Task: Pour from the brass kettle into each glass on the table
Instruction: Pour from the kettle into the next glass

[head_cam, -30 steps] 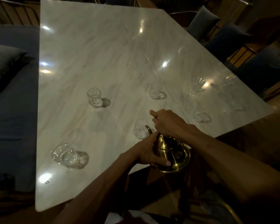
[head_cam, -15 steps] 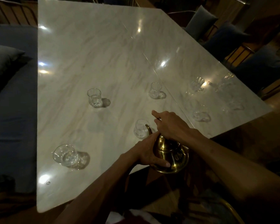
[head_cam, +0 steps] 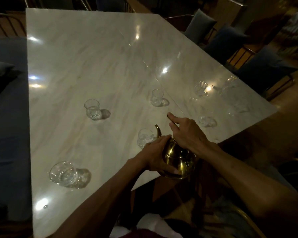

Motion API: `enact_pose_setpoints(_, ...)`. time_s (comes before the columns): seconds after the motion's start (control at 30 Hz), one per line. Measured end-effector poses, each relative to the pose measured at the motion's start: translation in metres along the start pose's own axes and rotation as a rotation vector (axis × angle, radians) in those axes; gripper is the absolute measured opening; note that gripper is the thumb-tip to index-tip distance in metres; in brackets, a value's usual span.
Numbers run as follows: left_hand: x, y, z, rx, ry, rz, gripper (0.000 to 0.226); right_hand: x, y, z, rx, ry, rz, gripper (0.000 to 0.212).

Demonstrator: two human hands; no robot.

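We hold the brass kettle (head_cam: 177,158) at the near edge of the marble table (head_cam: 86,62), our left hand (head_cam: 156,156) cupping its side and our right hand (head_cam: 187,133) over its top with the forefinger stretched out. Its spout (head_cam: 158,131) rises just beside the nearest glass (head_cam: 144,140). Other glasses stand apart: one near the near left corner (head_cam: 64,174), two mid-table (head_cam: 92,109) (head_cam: 157,97), and several blurred ones towards the right edge (head_cam: 205,120).

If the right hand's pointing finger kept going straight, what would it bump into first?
Probably the small glass just beyond the right hand, though depth is hard to judge; it might pass over it.
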State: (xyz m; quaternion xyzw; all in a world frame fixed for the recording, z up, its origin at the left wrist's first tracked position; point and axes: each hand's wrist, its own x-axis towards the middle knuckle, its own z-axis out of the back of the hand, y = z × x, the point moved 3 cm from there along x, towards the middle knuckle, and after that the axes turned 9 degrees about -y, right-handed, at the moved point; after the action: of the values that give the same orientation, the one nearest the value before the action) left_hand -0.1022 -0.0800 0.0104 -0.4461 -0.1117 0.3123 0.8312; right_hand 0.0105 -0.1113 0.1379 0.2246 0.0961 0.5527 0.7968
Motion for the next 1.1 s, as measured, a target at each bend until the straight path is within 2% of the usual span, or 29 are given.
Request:
enact_pose_setpoints(0.3,0.063,-0.030,0.025,0.058,0.002,-0.022,0.139,0.058,-0.021,0.032,0.006,-0.066,0.013,0.044)
enact_pose_setpoints(0.77,0.199,-0.029,0.042,-0.031,-0.092,0.064,0.125,0.194,-0.060,0.041,-0.042,0.073,0.146,0.046)
enact_pose_setpoints(1.1,0.264,-0.004,0.049,-0.086,-0.152,0.149,0.119,0.272,-0.075,0.021,-0.082,0.176,0.210,0.046)
